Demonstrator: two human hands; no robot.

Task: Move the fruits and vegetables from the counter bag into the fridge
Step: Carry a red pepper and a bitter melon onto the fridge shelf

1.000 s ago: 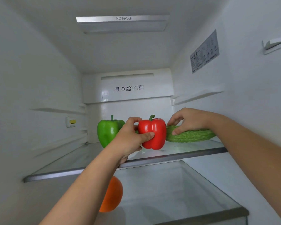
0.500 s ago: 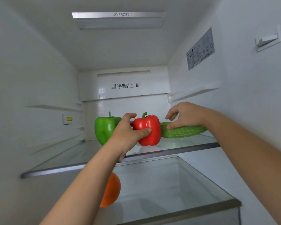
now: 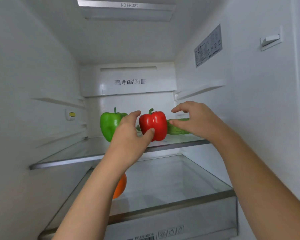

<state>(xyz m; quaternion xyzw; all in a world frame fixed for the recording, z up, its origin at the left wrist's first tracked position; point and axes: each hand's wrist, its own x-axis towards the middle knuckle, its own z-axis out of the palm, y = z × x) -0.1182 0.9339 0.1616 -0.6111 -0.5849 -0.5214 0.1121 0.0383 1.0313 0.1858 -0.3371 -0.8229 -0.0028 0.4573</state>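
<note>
A red bell pepper (image 3: 154, 124) stands upright on the upper glass shelf (image 3: 93, 154) of the fridge. My left hand (image 3: 130, 134) is spread loosely at its left side; the thumb tip touches its front and a gap shows between palm and pepper. A green bell pepper (image 3: 108, 126) stands just left of it, partly hidden by that hand. A bumpy green bitter gourd (image 3: 176, 129) lies on the same shelf to the right of the red pepper. My right hand (image 3: 196, 120) hovers over the gourd with fingers lifted and relaxed.
An orange fruit (image 3: 120, 187) lies on the lower glass shelf (image 3: 180, 199), mostly hidden behind my left forearm. Below it is a drawer front (image 3: 171, 231). White fridge walls close in on both sides, with shelf rails on the right wall (image 3: 197, 91).
My left hand has loosened its grip on the red pepper, which now stands on the shelf. My right hand's fingers have lifted off the bitter gourd.
</note>
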